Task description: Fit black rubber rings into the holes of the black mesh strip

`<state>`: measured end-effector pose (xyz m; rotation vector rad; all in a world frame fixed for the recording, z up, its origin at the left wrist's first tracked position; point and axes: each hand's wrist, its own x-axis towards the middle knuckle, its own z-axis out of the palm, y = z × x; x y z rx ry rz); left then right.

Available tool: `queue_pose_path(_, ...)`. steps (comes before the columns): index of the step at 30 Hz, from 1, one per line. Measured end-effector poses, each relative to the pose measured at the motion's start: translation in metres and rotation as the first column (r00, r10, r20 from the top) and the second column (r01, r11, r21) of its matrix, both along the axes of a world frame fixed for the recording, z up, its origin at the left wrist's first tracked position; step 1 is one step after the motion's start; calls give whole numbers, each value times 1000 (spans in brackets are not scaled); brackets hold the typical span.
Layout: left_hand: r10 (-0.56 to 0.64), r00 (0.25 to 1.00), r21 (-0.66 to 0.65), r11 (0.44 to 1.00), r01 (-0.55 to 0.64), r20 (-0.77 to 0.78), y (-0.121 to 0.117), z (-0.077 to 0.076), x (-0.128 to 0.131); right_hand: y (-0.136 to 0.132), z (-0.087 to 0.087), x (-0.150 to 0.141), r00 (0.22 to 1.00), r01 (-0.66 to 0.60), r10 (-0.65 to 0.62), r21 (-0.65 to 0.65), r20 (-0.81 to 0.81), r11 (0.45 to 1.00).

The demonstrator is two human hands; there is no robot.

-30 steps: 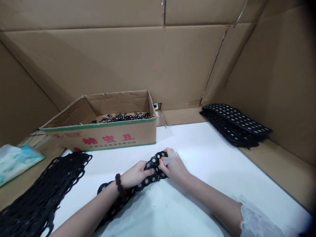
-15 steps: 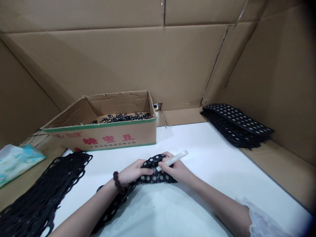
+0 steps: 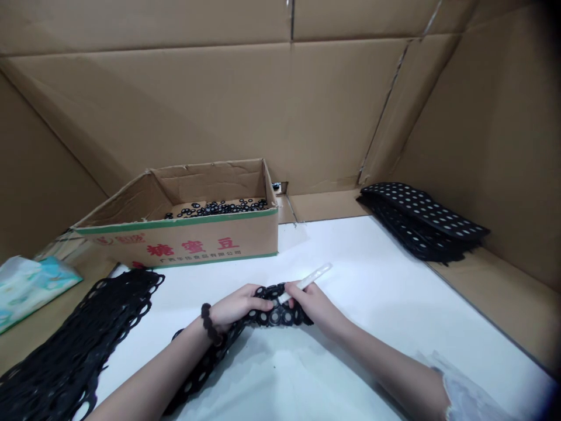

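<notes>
A black rubber sheet [image 3: 275, 316] punched with round rings lies on the white table [image 3: 372, 280] in front of me. My left hand [image 3: 239, 307] grips its upper edge, fingers closed over the sheet. My right hand [image 3: 313, 304] is closed round a thin white stick [image 3: 311, 275], whose tip presses onto the sheet between the two hands. The sheet trails down and left under my left forearm.
An open cardboard box [image 3: 193, 240] with loose black rings [image 3: 219, 207] inside stands behind the hands. A heap of emptied black sheets [image 3: 74, 345] lies at the left, a stack of dotted sheets [image 3: 421, 219] at the right. A tissue pack [image 3: 30, 286] is far left. Cardboard walls surround the table.
The sheet has been lowered flatter onto the table. My right hand swung the white stick out so its end points up and right, tip on the sheet.
</notes>
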<state>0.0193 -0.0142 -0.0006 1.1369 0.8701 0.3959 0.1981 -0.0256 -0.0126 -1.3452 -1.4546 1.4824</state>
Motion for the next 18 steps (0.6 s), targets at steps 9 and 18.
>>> queue_pose_path(9, 98, 995, 94, 991, -94, -32, -4, -3, 6, -5, -6, -10, 987, 19, -65, 298, 146, 954)
queue_pose_path(18, 94, 991, 258, 964, -67, -93, -3, 0, 7, 11, -5, -8, 958, -47, -113, 532, 263, 845)
